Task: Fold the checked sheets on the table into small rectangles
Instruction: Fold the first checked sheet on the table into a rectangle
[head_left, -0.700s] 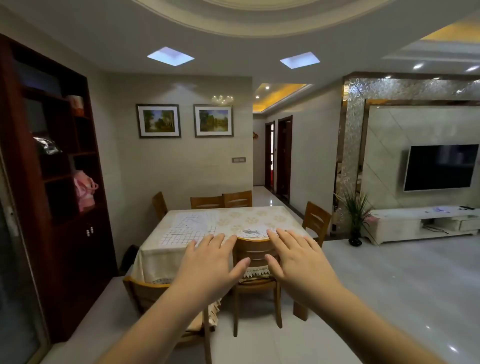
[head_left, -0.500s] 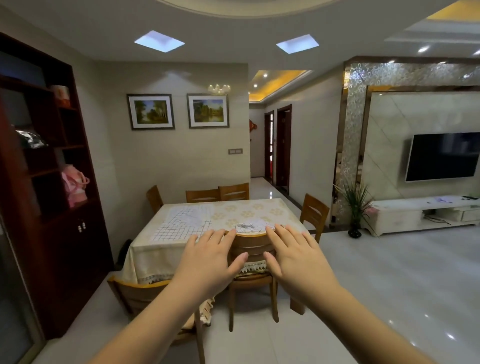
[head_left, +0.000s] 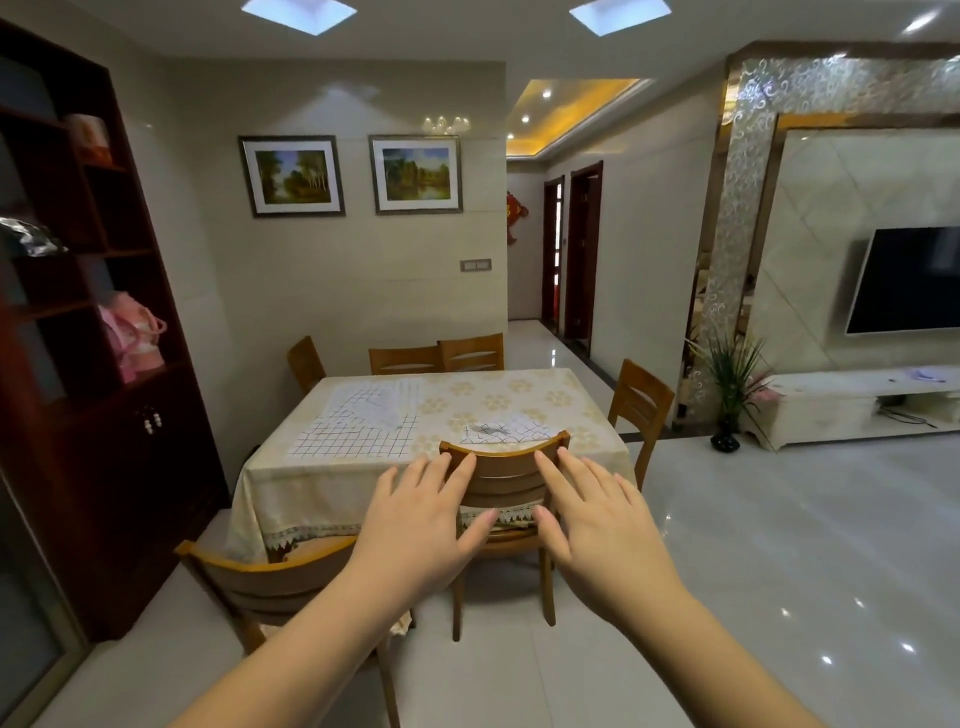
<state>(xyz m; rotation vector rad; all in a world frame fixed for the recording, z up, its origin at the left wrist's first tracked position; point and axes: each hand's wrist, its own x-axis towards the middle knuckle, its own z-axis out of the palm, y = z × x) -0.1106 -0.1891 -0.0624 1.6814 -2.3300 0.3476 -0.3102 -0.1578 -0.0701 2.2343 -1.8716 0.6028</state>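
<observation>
Pale glossy floor tiles (head_left: 779, 545) run from my feet to a dining table (head_left: 291, 499) draped in a cream flowered cloth. I hold both arms out toward that table, palms down, gripping nothing. My left hand (head_left: 415, 525) has its fingers straight and slightly spread, and my right hand (head_left: 597, 519) matches it, the two well apart from each other with a gap between the thumbs. Seen between them is the wooden chair (head_left: 501, 478) pushed in at the table's near side; whether my fingertips touch its top rail I cannot tell. On the table's left half lies a spread checked sheet (head_left: 358, 441), with more checked sheets (head_left: 379, 402) lying loosely on it toward the far edge. On the right half, just beyond the chair's top rail, sits a smaller rumpled checked sheet (head_left: 511, 431). Another chair (head_left: 270, 582) stands at the table's near left corner, and more chairs line its far and right sides. Left of the table rises a dark wooden cabinet (head_left: 104, 467).
</observation>
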